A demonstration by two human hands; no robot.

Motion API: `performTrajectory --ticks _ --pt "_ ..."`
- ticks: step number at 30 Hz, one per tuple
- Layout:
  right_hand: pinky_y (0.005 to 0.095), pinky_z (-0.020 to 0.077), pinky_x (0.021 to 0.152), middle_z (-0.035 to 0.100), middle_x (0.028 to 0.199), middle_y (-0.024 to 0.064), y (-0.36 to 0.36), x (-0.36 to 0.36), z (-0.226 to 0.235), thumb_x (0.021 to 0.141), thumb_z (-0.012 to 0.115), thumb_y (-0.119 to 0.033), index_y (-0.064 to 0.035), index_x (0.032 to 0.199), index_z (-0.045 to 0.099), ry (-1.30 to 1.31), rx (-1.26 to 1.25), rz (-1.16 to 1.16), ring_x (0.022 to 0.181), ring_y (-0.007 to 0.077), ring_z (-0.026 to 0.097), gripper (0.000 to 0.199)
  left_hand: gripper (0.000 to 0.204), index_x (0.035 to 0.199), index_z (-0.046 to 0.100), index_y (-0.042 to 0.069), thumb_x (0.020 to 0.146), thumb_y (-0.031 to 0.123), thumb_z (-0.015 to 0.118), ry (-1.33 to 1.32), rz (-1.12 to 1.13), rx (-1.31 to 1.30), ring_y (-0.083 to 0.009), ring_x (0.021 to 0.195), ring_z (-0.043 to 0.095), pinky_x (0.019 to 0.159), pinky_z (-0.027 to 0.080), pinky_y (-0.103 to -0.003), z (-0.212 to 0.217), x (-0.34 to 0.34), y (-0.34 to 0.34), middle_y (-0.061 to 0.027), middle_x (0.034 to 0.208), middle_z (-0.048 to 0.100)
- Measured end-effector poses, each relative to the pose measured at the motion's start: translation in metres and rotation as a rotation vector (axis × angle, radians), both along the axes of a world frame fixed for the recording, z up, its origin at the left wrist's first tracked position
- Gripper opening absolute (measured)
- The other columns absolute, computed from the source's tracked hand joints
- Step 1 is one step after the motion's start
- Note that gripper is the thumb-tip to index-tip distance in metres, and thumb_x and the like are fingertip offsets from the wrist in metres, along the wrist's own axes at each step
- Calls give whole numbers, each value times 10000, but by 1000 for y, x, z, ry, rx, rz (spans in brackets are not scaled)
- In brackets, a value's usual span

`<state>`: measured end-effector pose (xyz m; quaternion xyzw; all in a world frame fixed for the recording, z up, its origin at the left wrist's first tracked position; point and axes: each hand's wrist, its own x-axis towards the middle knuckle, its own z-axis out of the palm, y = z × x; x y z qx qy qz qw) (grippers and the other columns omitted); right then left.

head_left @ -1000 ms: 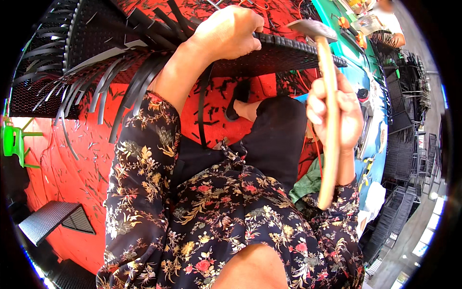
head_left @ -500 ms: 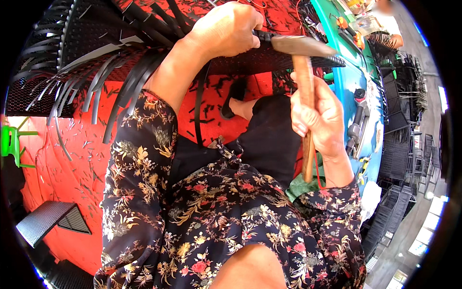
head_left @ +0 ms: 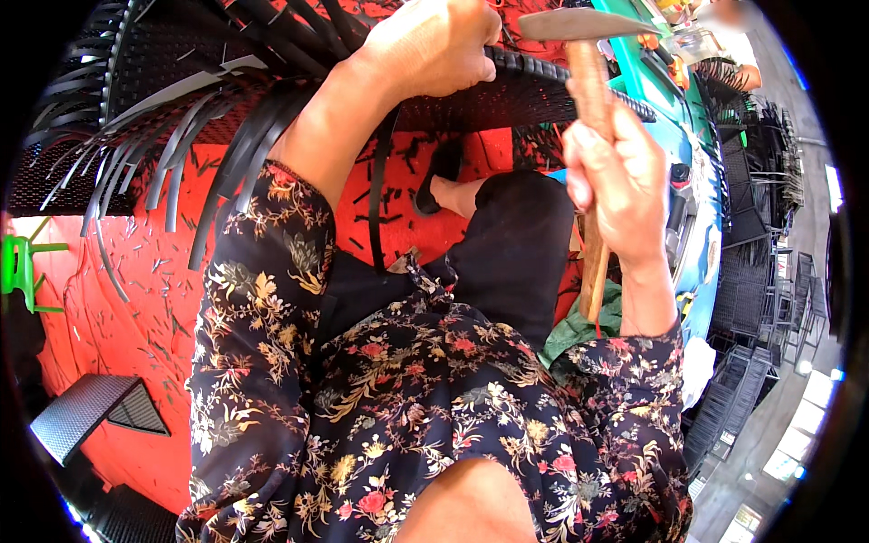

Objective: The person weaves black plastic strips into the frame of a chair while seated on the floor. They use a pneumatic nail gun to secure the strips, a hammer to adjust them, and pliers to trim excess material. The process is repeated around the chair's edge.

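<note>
In my right hand [head_left: 620,176] is a hammer [head_left: 587,72], gripped by its wooden handle, with the metal head raised above the dark woven rim. My left hand [head_left: 434,50] is closed at the edge of a black woven wicker piece [head_left: 543,86]. Whatever its fingers pinch there is hidden. Long loose black plastic strips [head_left: 244,163] fan out from the woven work beside my left forearm. One strip [head_left: 375,199] hangs straight down below my left wrist.
A red floor covering [head_left: 100,335] is littered with short black offcuts. A green stool [head_left: 23,271] and a small woven piece [head_left: 86,412] stand at left. Along the right runs a blue and green table [head_left: 697,299] with tools. Black woven furniture [head_left: 742,362] is stacked beyond, near another person [head_left: 738,50].
My right hand has lifted the hammer up and slightly right, away from the woven rim. My left hand has shifted only slightly and remains closed at the edge.
</note>
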<state>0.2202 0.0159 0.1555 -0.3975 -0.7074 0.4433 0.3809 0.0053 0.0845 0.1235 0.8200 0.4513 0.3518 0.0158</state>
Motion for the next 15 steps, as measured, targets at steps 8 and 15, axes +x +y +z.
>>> performTrajectory --ticks 8,15 --pt "231 403 496 521 663 -10 9 -2 0 913 560 -105 -25 1187 539 -31 -87 36 533 65 475 286 219 786 659 5 671 168 750 -44 4 -55 -366 731 637 658 511 -413 2 -5 1 -209 733 624" --pt "180 345 431 499 684 -33 19 0 -14 934 541 -159 -5 1127 532 -170 -8 27 492 19 428 247 313 892 644 -4 648 157 757 -136 22 -228 -342 785 651 686 517 -398 12 -5 -7 -188 777 649"
